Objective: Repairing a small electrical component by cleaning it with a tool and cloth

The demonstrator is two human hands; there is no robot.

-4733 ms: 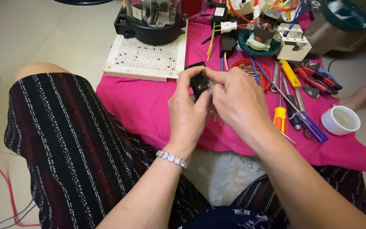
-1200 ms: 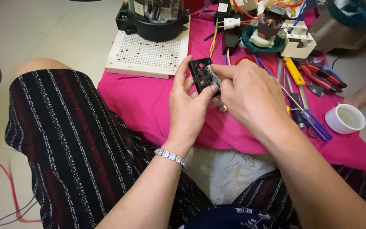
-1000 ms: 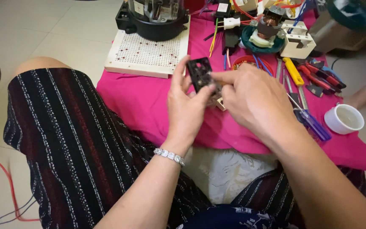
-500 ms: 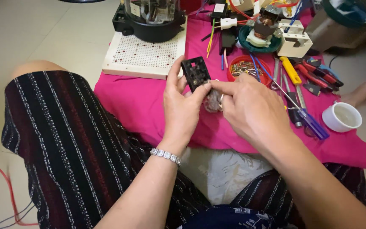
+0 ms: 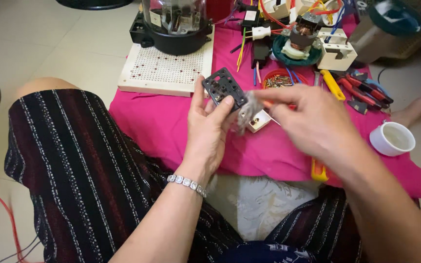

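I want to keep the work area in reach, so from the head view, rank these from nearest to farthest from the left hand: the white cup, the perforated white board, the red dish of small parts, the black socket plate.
1. black socket plate, held in the left hand.
2. red dish of small parts, just beyond, to the right.
3. perforated white board, farther up, to the left; close to the dish, hard to separate.
4. white cup, far right.

Pink cloth (image 5: 171, 131); dark skirt (image 5: 79, 170) with pale and red stripes; black plate (image 5: 225, 88); white cup (image 5: 392, 139) right; cream pegboard (image 5: 164, 73) far.
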